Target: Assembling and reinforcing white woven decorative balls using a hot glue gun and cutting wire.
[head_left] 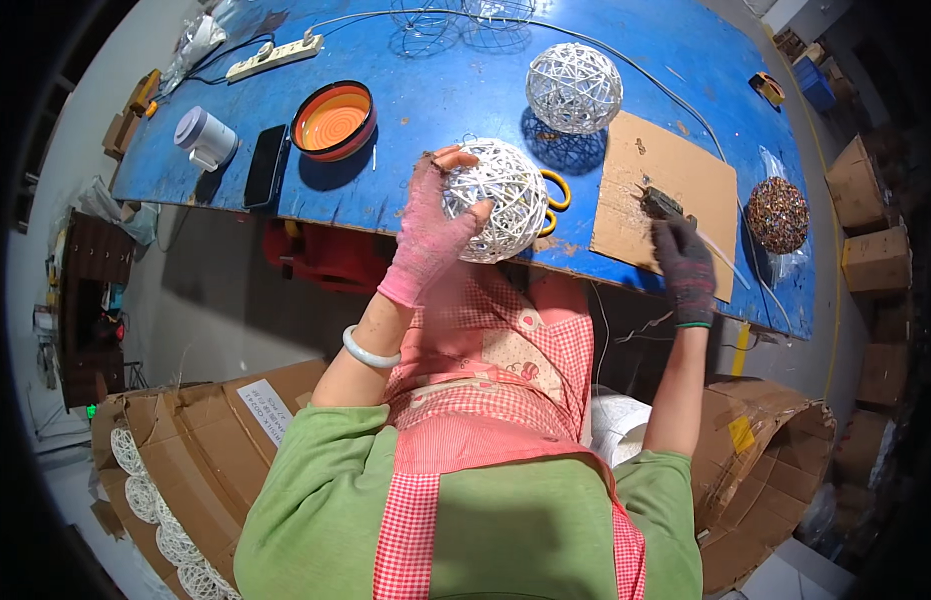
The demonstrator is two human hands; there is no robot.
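My left hand [433, 232], in a pink fingertip-less glove, grips a white openwork ball [506, 196] of woven strands at the table's near edge. The thumb and fingers press on its left side. My right hand [683, 262], in a dark glove with a green cuff, is closed around a dark glue gun [662, 203] with a pale stick [724, 258] behind it. The gun's nozzle end rests over a brown cardboard sheet [621, 215]; its handle is hidden by the glove. Yellow-handled scissors [555, 200] lie partly behind the ball.
On the blue table [436, 100] stand another white ball [574, 88], an orange bowl [334, 121], a phone [267, 166], a white cup-like device [206, 138], a power strip [276, 57] and a speckled brown ball [778, 215]. Cardboard boxes [776, 470] flank me; the left one holds several white balls.
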